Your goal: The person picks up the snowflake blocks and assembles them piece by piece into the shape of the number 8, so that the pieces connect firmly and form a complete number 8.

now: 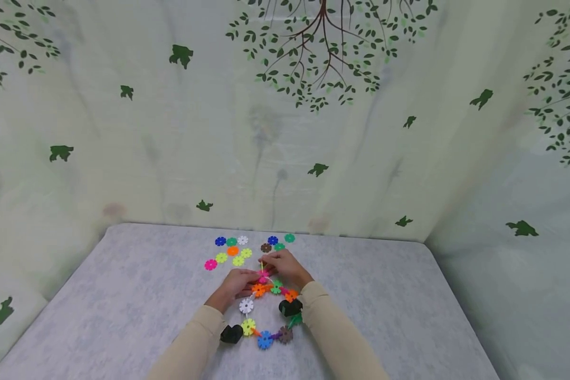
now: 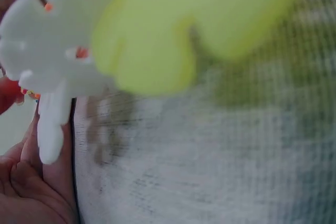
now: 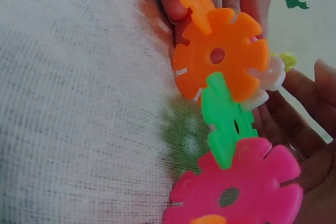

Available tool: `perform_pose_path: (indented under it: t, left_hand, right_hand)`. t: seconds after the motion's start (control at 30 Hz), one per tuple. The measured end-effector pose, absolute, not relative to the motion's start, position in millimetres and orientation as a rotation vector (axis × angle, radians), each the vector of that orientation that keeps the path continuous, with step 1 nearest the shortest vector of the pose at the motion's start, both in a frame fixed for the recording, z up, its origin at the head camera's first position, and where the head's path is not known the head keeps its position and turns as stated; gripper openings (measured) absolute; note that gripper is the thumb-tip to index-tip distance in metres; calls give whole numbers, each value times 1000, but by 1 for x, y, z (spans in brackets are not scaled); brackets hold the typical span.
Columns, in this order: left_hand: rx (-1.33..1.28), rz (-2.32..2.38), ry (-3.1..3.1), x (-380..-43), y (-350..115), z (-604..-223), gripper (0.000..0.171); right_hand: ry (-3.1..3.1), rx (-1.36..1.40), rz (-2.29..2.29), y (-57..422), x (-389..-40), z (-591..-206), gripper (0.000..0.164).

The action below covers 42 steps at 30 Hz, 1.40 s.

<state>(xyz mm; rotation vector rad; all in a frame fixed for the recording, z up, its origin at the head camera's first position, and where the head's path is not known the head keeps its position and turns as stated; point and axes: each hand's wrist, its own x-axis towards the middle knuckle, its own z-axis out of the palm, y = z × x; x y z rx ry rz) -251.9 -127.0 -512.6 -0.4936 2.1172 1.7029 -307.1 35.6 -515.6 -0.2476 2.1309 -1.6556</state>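
A ring of interlocked, notched plastic building discs lies on the table, with a blue disc [image 1: 265, 340] at its near side and a white disc [image 1: 246, 305] on its left. At the far side, my left hand [image 1: 236, 285] pinches a pink disc [image 1: 263, 277] joined above the orange disc [image 1: 258, 290]. My right hand [image 1: 287, 265] comes in from the right and grips a yellow disc [image 1: 262, 266], seen edge-on right at the pink one. In the right wrist view, an orange disc [image 3: 241, 38], a green disc [image 3: 215, 108] and a pink disc [image 3: 262, 177] are slotted together.
Beyond the hands, several loose discs lie on the grey tabletop [image 1: 161, 274], among them a pink disc [image 1: 211, 265], an orange disc [image 1: 233, 251] and a brown disc [image 1: 266, 247]. A leaf-patterned curtain [image 1: 285, 137] stands behind the table's far edge.
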Motion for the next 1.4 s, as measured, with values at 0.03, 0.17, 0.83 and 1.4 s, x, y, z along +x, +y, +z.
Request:
perform_pose_path:
  t: [0.03, 0.17, 0.83, 1.4]
  left_hand:
    - [-489, 1699, 2115, -252, -127, -513, 40]
    - [-485, 1692, 2117, -255, -128, -512, 49]
    - [-598, 2079, 1898, -254, -129, -516, 50]
    - [-604, 2024, 1906, -256, -129, -517, 49]
  right_hand:
    - [2130, -250, -1654, 36, -307, -514, 26]
    - [2121, -265, -1644, 37, -309, -512, 29]
    - [2625, 18, -1168, 58, -344, -508, 41]
    - [2726, -100, -995, 48, -339, -507, 21]
